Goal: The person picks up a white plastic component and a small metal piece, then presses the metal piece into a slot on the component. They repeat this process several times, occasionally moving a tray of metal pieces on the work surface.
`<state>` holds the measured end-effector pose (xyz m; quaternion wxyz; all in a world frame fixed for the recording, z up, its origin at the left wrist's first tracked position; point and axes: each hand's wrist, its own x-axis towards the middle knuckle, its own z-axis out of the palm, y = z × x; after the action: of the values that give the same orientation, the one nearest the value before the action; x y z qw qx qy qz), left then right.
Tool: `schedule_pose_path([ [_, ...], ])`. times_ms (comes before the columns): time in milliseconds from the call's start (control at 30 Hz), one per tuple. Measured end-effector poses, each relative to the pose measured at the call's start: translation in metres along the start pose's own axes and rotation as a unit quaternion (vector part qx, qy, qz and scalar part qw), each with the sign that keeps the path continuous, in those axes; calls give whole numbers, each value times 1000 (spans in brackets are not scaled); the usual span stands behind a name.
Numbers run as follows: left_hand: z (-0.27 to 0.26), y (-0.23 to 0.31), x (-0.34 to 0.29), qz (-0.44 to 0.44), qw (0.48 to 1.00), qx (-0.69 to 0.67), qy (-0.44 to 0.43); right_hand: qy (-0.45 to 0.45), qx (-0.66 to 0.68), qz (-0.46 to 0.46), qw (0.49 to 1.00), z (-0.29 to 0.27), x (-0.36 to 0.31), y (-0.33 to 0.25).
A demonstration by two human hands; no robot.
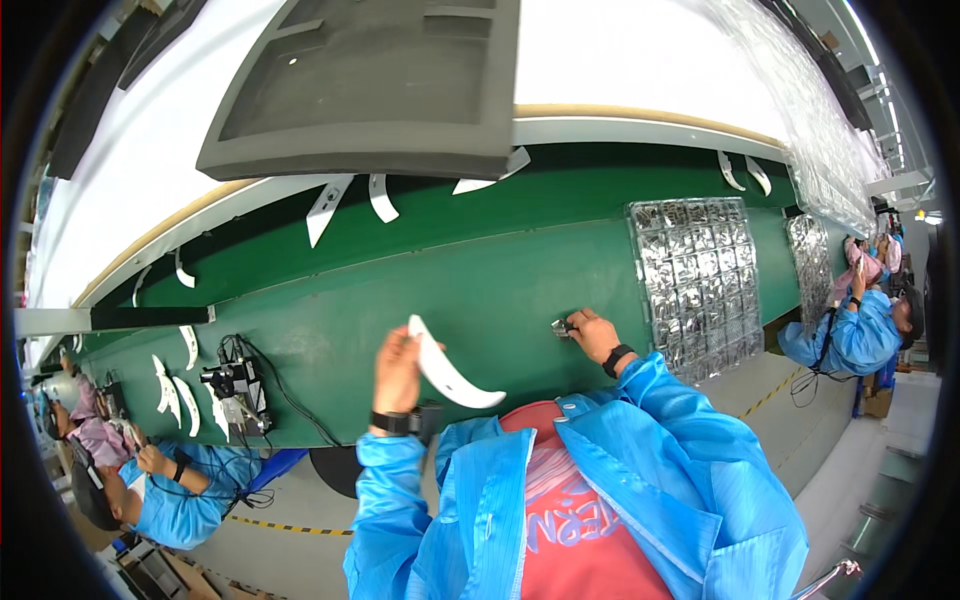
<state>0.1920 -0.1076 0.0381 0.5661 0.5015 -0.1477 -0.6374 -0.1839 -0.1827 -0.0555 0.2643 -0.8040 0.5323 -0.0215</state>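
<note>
My left hand (398, 368) is closed on a curved white plastic part (448, 372), raised over the green work surface (470, 290). The part tapers to a point at its lower right end. To the right, my right hand (595, 334) pinches a small dark metallic piece (562, 328) just above the green surface. What kind of piece it is, I cannot make out. Beyond that hand lies a clear plastic tray (697, 285) with many pockets, holding small shiny pieces.
A dark grey foam tray (365, 80) overhangs the white shelf's edge. White curved parts (382, 198) lie below it. At left stand a black device with cables (238, 385) and more white parts (186, 405). Co-workers sit left (180, 490) and right (850, 330). Another clear tray (808, 262) lies far right.
</note>
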Motion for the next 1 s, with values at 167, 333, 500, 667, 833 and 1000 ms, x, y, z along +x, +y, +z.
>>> schedule_pose_path([
  [167,49,-48,-35,-130,988,-88,-10,53,-9,-13,998,8,-1,-3],
  [333,64,-55,-38,-220,962,-149,-68,34,230,83,969,-7,0,-5],
  [500,83,-57,-47,-176,955,-226,-70,-15,546,21,837,-55,-5,-23],
  [667,106,-51,-53,-110,978,-94,-152,-62,637,40,767,-110,-18,-57],
  [833,130,-37,-27,-213,965,-37,-152,-105,658,16,746,-131,-24,-75],
  [1000,158,-26,-25,-185,943,-111,-253,-100,605,-10,790,-149,-35,-90],
])
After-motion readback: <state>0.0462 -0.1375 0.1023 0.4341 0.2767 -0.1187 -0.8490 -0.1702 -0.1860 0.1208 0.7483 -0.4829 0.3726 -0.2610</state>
